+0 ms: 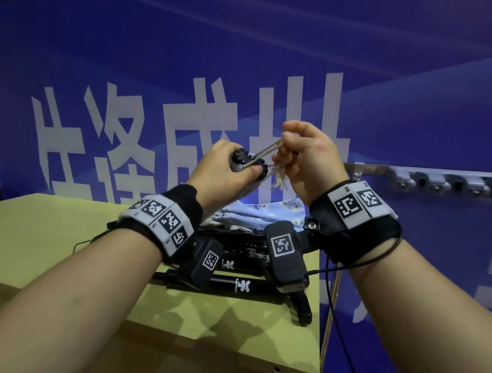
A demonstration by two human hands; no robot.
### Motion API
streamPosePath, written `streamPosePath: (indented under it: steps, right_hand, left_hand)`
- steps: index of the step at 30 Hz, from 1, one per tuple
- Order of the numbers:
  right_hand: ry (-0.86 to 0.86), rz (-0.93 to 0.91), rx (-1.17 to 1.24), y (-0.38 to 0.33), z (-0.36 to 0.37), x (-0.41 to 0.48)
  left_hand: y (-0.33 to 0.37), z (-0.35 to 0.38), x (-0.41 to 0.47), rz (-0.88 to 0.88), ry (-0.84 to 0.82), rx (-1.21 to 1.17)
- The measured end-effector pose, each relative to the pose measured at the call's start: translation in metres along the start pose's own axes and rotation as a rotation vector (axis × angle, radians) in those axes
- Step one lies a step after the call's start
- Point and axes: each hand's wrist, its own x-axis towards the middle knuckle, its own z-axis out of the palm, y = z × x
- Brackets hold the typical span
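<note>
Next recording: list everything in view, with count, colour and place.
hub: one, black-grey, gripped in the left hand
ribs: two, pale and thin, running from the hub up to the right hand
threads: one frayed tuft, off-white, hanging below the right hand
cloth: one, light blue, patterned, on the table behind the wrists
tubes: two visible, black with white logos, lying on the table
table: one, yellow-green, below the arms
banner: one, blue with white characters, behind
rail: one, grey, with a row of clips, at right
wristbands: two, black with white marker squares, one per wrist
left hand: grips the hub
right hand: fingers pinch the ribs
</note>
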Motion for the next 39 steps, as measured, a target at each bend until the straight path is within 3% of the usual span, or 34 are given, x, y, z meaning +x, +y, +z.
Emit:
streamPosePath:
  steps: [11, 18, 27, 32, 39]
  right_hand:
    - [0.248, -0.233, -0.108, -0.083, -0.049, -0.006]
    - [0.305, -0.334, -0.353, -0.122, -0.114, -0.008]
    - [0.362, -0.191, -0.628, -0.087, -0.191, 0.013]
    - [0.325, -0.102, -0.762, -0.053, -0.215, 0.036]
    - [0.255, 0.099, -0.792, -0.014, -0.236, 0.042]
  left_hand:
    - [0.093, 0.049, 0.041, 0.172, -0.074, -0.062]
    - [0.141, 0.119, 0.051, 0.175, -0.191, -0.242]
    - [0.117, 0.2, 0.042, -0.042, -0.466, -0.52]
    - [0.09, 0.222, 0.047, -0.052, -0.519, -0.348]
    - [0.066, 0.24, 0.056, -0.028, -0.658, -0.393]
